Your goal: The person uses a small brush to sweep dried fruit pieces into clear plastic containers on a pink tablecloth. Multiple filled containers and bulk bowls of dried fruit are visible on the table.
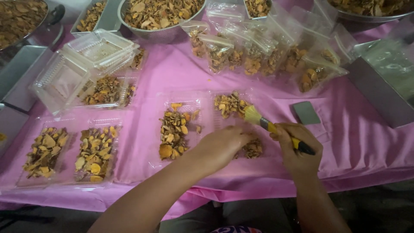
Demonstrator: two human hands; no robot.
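Brushing dried slices in the clear tray (207, 129) at mid-table. Gripping the brush (269, 126) in the right hand (297, 146), just right of the tray, with fingers closed round its yellow-and-black handle and the pale bristles angled up-left to the heap of slices (230, 103) in the tray's far right corner. Resting the left hand (222, 146) palm down over the tray's near right part, with fingers curled under and touching a smaller heap (253, 148); impossible to tell whether pinching any pieces.

Probably best done with short, light strokes, sweeping toward the tray's centre rather than over its rim onto the pink cloth (358, 142). Best to steady the thin plastic with the left hand and lift it clear of the bristles. Worth sparing the fuller pile (174, 129) in the tray's left half, since brittle pieces likely snap under pressure.

Left of the tray: two more filled trays (69, 151). Beyond it to the left: a stack of empty trays (86, 60). Beyond it: filled bags (254, 56) and a metal bowl (159, 17). Right of it: a grey block (306, 112).
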